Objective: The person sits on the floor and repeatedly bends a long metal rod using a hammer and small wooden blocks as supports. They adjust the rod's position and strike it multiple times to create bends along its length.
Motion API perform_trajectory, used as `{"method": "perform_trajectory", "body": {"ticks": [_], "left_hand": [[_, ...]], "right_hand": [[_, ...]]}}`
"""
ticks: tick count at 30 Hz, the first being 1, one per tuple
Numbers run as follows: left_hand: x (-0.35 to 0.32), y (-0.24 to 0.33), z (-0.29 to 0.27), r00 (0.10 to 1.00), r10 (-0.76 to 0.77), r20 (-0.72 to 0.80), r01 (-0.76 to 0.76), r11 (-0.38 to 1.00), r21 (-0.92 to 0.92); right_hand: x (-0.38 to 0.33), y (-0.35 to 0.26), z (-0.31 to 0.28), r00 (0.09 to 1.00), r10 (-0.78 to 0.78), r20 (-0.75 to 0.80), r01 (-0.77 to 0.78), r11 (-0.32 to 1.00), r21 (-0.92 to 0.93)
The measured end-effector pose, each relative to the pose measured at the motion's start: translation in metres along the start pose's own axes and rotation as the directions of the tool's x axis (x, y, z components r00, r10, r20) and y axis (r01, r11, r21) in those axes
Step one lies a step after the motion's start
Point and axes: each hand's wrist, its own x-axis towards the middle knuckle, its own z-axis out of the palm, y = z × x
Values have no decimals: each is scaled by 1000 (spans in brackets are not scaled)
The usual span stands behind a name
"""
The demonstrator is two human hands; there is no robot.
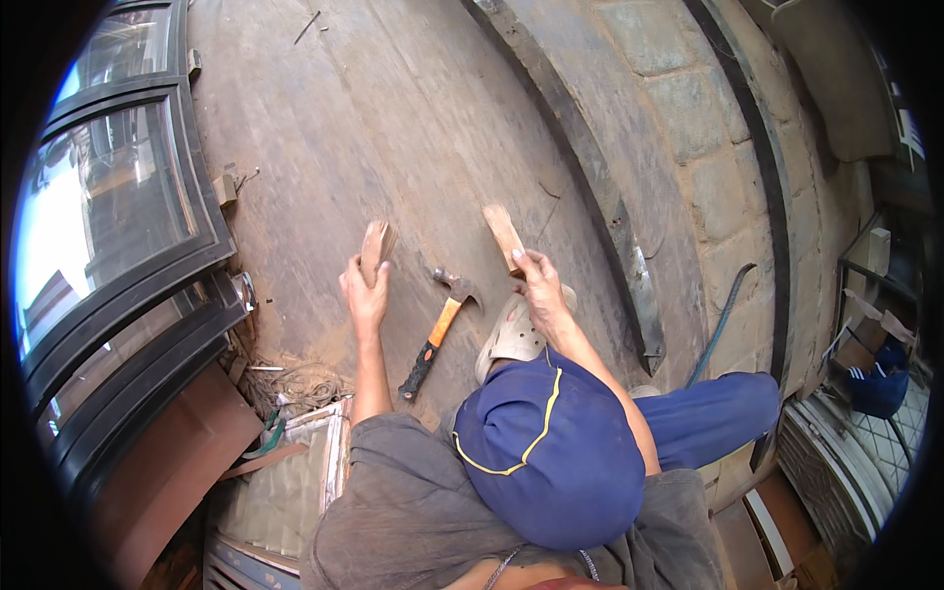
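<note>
A short, rough block of wood (375, 248) is gripped in my left hand (365, 293), its top end sticking up past the fingers. My right hand (543, 287) pinches the lower end of a longer, flatter wood piece (502, 234), which tilts up and to the left. The two pieces are apart from each other. Between and below my hands, a claw hammer (444, 329) with an orange and black handle lies on the floor, touched by neither hand.
Black-framed glass panels (128, 182) lean along the left. Long dark metal bars (580, 167) cross the floor at right, near a bluish rod (723, 320). My beige clog (513, 332) is beside the hammer. Tangled cord (305, 388) lies lower left.
</note>
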Motion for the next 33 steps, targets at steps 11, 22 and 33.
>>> {"method": "perform_trajectory", "body": {"ticks": [11, 22, 33], "left_hand": [[-36, 125, 25, 890, 109, 443, 314, 558, -769], [158, 296, 100, 988, 136, 78, -3, 513, -858], [263, 357, 84, 953, 38, -301, -168, 892, -419]], "right_hand": [[-29, -64, 12, 910, -353, 220, 393, 902, -178], [-158, -165, -112, 669, -712, -213, 447, 614, -651], [-275, -80, -305, 249, -522, -816, -202, 796, -570]]}}
